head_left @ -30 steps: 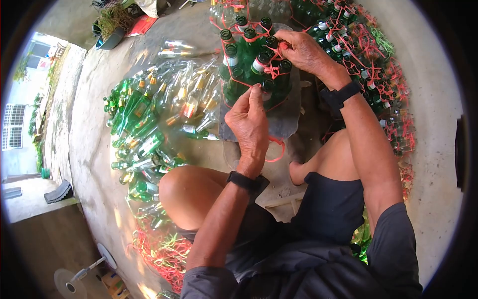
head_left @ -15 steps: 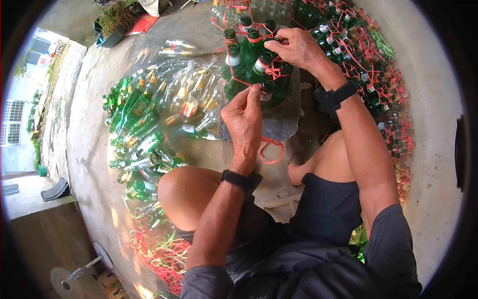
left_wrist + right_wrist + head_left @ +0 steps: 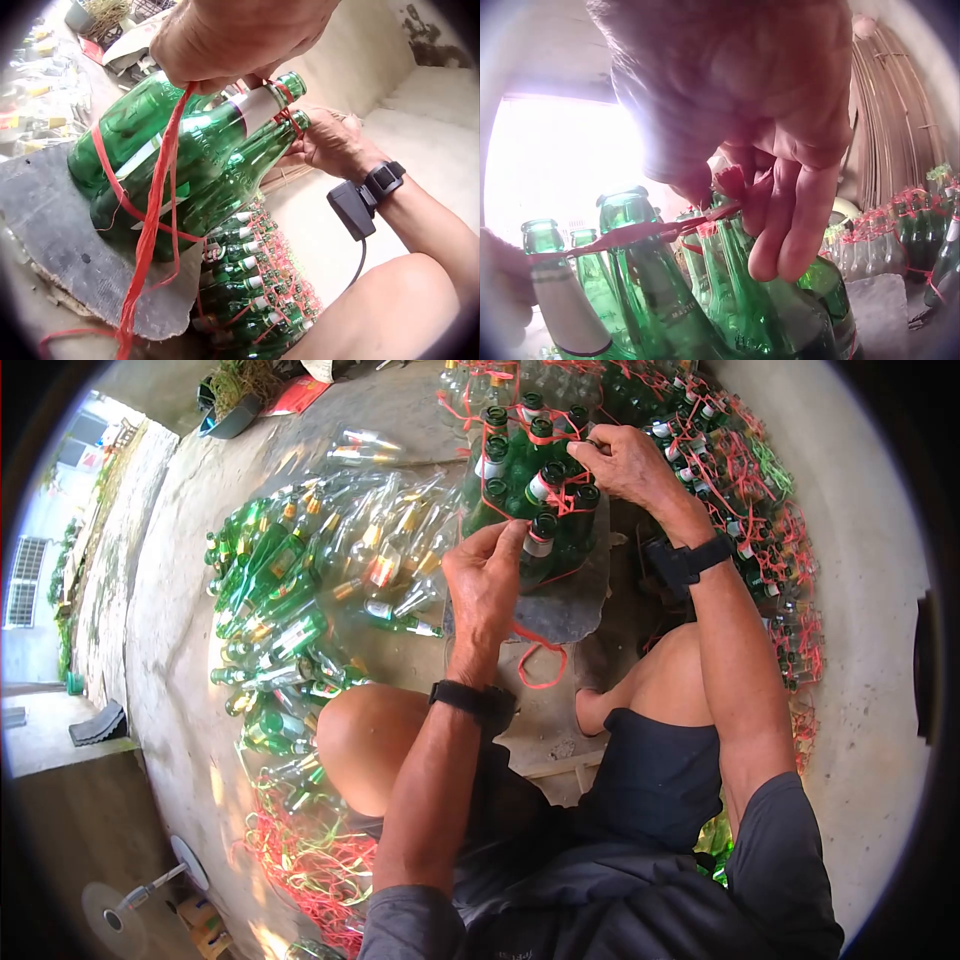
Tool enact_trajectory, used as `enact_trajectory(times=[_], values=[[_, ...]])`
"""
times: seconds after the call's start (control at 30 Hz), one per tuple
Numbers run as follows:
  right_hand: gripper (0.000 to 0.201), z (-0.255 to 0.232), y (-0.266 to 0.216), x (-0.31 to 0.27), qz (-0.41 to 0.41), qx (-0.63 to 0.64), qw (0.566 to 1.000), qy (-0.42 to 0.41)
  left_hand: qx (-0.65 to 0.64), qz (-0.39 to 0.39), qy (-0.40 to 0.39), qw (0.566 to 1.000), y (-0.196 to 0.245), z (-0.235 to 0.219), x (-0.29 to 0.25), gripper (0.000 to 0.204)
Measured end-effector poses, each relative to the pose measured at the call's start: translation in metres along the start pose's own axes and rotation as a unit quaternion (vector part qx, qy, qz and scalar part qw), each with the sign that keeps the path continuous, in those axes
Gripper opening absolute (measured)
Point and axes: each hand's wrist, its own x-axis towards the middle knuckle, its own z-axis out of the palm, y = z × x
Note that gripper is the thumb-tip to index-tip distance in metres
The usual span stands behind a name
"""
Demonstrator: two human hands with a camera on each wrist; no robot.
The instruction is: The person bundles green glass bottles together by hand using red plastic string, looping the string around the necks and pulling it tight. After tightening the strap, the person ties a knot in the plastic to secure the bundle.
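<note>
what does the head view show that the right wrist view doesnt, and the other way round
Only the head view: the heap of red and green strips on the floor and the dark shorts. Only the right wrist view: a tall, brown, slatted bundle. Both: the right hand, the green bottles and the red strap at their necks.

The bottles (image 3: 214, 154) are see-through green, one label (image 3: 257, 109) white edged in purple, the string (image 3: 154, 210) red. The board (image 3: 45, 202) is grey with black spots, the shirt (image 3: 620, 905) dark grey, the heaped strips (image 3: 305, 855) red and yellow-green.
</note>
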Motion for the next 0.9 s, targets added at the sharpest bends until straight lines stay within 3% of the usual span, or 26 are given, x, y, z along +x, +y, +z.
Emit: enact_trajectory(times=[0.1, 0.17, 0.2, 0.4, 0.47, 0.6, 0.67, 0.7, 0.8, 0.83, 0.9], values=[[0.053, -0.001, 0.004, 0.000, -0.006, 0.002, 1.000, -0.003, -0.004, -0.024, -0.026, 0.999, -0.004, -0.007, 0.005, 0.029], [0.058, -0.001, 0.005, -0.004, 0.074, 0.091, 0.993, -0.031, 0.001, -0.022, -0.032, 0.999, -0.005, -0.010, 0.005, 0.029], [0.058, -0.003, 0.004, -0.006, 0.074, 0.090, 0.993, -0.031, 0.006, -0.021, -0.041, 0.999, -0.006, -0.011, 0.006, 0.029], [0.051, -0.016, 0.010, -0.004, 0.101, 0.119, 0.985, 0.069, -0.023, -0.026, -0.060, 0.998, -0.010, -0.013, 0.011, 0.029], [0.042, -0.016, 0.024, 0.002, -0.022, 0.040, 0.994, 0.103, -0.032, -0.029, -0.067, 0.997, -0.009, -0.016, 0.012, 0.029], [0.029, -0.017, -0.018, -0.008, -0.063, 0.046, 0.989, 0.129, -0.026, -0.038, -0.095, 0.994, -0.009, -0.023, 0.016, 0.027], [0.017, -0.011, -0.029, -0.010, -0.139, 0.067, 0.977, 0.145, -0.022, -0.032, -0.091, 0.995, -0.010, -0.023, 0.017, 0.026], [0.012, -0.008, -0.035, -0.008, -0.219, 0.036, 0.964, 0.149, -0.020, -0.026, -0.089, 0.996, -0.012, -0.023, 0.018, 0.025], [0.006, -0.003, -0.053, -0.016, -0.224, 0.028, 0.969, 0.096, 0.001, 0.011, -0.079, 0.997, -0.016, -0.021, 0.020, 0.022], [0.005, 0.003, -0.048, -0.010, -0.280, 0.016, 0.954, 0.106, 0.001, 0.010, -0.078, 0.997, -0.016, -0.020, 0.020, 0.022], [0.007, 0.008, -0.048, -0.009, -0.310, -0.012, 0.946, 0.090, 0.032, 0.034, -0.070, 0.996, -0.017, -0.020, 0.020, 0.020]])
